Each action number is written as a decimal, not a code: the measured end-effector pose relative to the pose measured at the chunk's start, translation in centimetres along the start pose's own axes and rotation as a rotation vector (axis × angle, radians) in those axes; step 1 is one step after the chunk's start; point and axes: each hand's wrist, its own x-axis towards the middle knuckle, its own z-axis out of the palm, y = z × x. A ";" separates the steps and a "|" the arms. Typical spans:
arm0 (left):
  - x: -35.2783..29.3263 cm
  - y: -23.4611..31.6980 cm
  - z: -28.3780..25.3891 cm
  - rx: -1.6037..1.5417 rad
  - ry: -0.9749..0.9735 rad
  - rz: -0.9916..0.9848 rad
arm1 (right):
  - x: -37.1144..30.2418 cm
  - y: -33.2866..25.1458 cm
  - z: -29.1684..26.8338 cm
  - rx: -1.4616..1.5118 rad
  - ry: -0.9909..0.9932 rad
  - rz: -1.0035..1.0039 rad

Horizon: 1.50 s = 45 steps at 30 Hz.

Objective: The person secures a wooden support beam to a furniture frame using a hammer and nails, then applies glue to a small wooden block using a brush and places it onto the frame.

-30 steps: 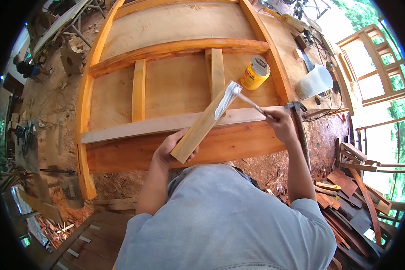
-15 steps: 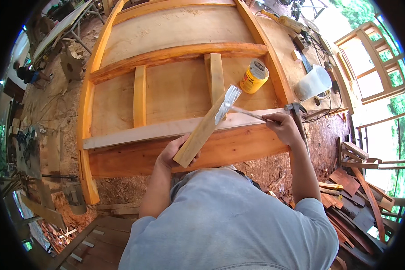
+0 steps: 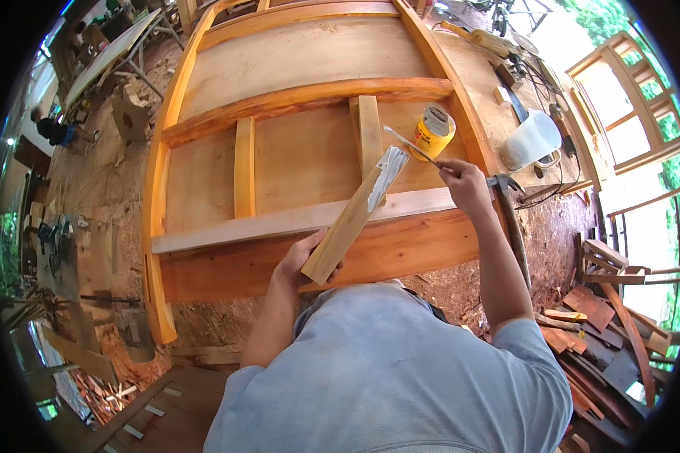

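Note:
My left hand [image 3: 302, 258] is closed around the lower end of a short wooden slat [image 3: 344, 230], tilted up and to the right. White paste [image 3: 387, 175] coats the slat's far end in streaks. In my right hand [image 3: 465, 185] is a thin applicator stick [image 3: 412, 143], pinched between the fingers. Its whitened tip is raised off the slat, left of a yellow can [image 3: 435, 133] with a grey top. Beneath both hands lies a large orange-stained wooden frame [image 3: 310, 94] with crosspieces and a pale rail [image 3: 272, 223] along its near side.
A clamp-like metal tool [image 3: 504, 183] sits at the frame's right edge. Beyond it are a translucent white bucket [image 3: 531, 141] and a yellow power tool [image 3: 491, 41] with cords. Scrap boards [image 3: 604, 332] pile up at lower right. Another person [image 3: 53, 130] is at far left.
My right hand has lifted the stick's tip off the pasted end of the slat, up toward the can. The slat stays in my left hand, and the whole view has shifted slightly.

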 end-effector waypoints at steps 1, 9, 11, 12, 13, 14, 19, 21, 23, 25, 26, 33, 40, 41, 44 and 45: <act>-0.2 -0.1 0.0 -0.014 0.006 0.007 | -0.6 -0.3 -0.2 0.033 -0.120 0.118; -0.3 0.3 0.1 -0.037 -0.066 0.024 | -5.5 2.1 -0.7 0.247 -0.421 -0.038; -0.3 0.4 0.4 -0.032 -0.054 0.030 | -5.2 2.2 -1.1 0.344 -0.299 0.034; -0.3 0.4 0.5 -0.027 -0.041 0.037 | -4.9 1.5 -1.6 0.193 -0.195 0.002; -0.3 0.3 0.4 -0.023 -0.041 0.032 | -4.6 1.2 -1.6 0.196 -0.192 0.006; -0.2 0.1 0.2 -0.024 -0.023 0.024 | -4.3 1.0 -1.6 0.090 -0.116 -0.041; 0.1 0.0 0.0 0.008 -0.030 0.002 | -1.6 -0.4 -0.1 -0.153 0.048 -0.148; 0.2 0.1 -0.3 0.030 -0.015 -0.020 | -0.4 -0.3 0.5 -0.195 0.066 -0.134; 0.1 -0.2 -0.4 0.010 -0.033 -0.018 | 0.1 0.1 0.9 -0.112 0.141 -0.142; 0.2 -0.2 -0.5 -0.017 -0.046 -0.009 | -0.2 0.3 0.7 -0.013 0.067 -0.068; 0.1 -0.2 -0.5 -0.008 -0.040 0.003 | -0.7 0.5 0.5 0.082 -0.012 0.012; 0.1 -0.1 -0.1 -0.057 0.031 -0.004 | -3.2 3.0 -0.7 0.361 -0.270 0.095; -0.4 0.5 0.2 -0.032 -0.108 0.009 | -3.0 5.1 0.5 0.249 -0.073 0.070; -0.3 0.4 0.0 -0.039 -0.124 0.006 | -3.4 5.4 0.4 0.166 -0.056 0.035; -0.1 0.4 -0.2 -0.032 -0.141 0.005 | -4.1 8.2 -1.6 0.285 -0.144 0.030; -0.1 0.4 -0.3 -0.017 -0.140 0.000 | -4.3 8.4 -2.1 0.386 -0.227 0.064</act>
